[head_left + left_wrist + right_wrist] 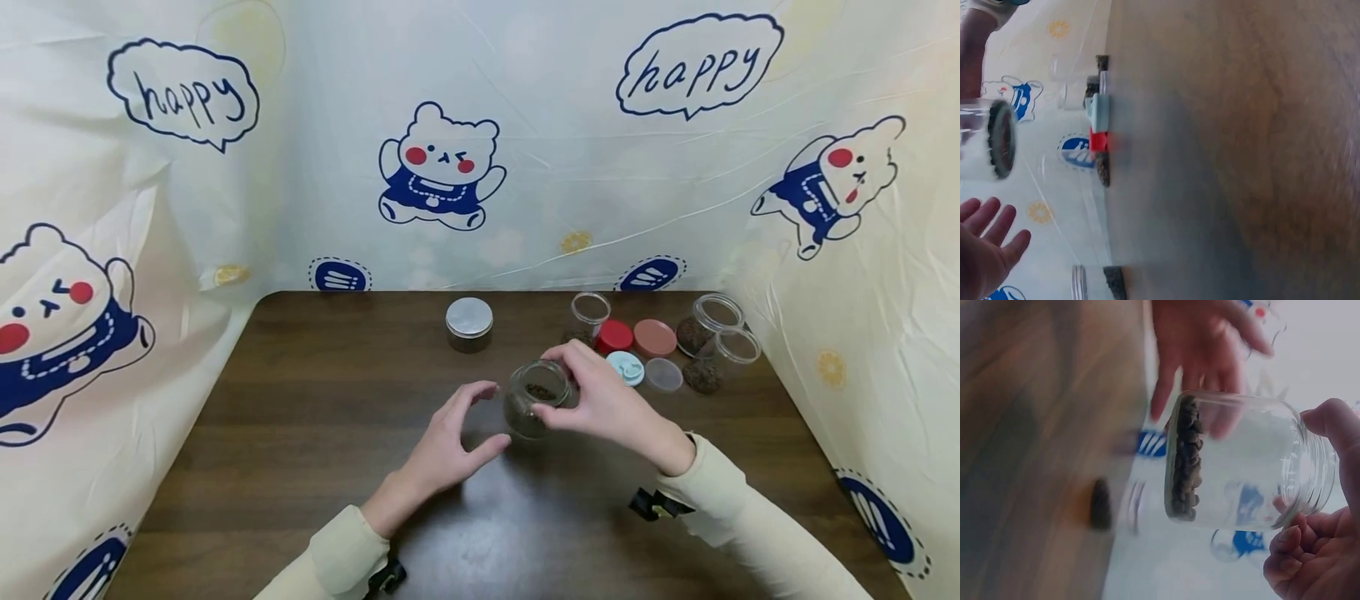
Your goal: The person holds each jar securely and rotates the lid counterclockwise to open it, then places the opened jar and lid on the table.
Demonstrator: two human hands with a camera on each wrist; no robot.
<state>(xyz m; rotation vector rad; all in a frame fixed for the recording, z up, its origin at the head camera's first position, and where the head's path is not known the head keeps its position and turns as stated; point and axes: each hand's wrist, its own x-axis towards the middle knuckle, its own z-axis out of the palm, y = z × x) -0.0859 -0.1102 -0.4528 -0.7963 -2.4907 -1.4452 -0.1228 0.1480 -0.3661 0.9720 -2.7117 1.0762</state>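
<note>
My right hand (600, 396) grips an open glass jar (528, 421) near its neck, with the thumb on one side and fingers on the other. The jar is upright and raised above the table. Small brown pellets (1187, 462) form a shallow layer on its bottom, and no lid is on it. To the left of the jar is my left hand (446, 446), its thumb and fingers spread apart and holding nothing. A small gap shows between that hand and the glass in the left wrist view.
A jar with a silver lid (469, 318) stands at the back middle of the brown table (300, 467). Several lidless clear jars with dark contents (703, 375) stand back right, around a red lid (615, 336), a pink lid (655, 337), a light blue lid (626, 367) and a clear lid (663, 375).
</note>
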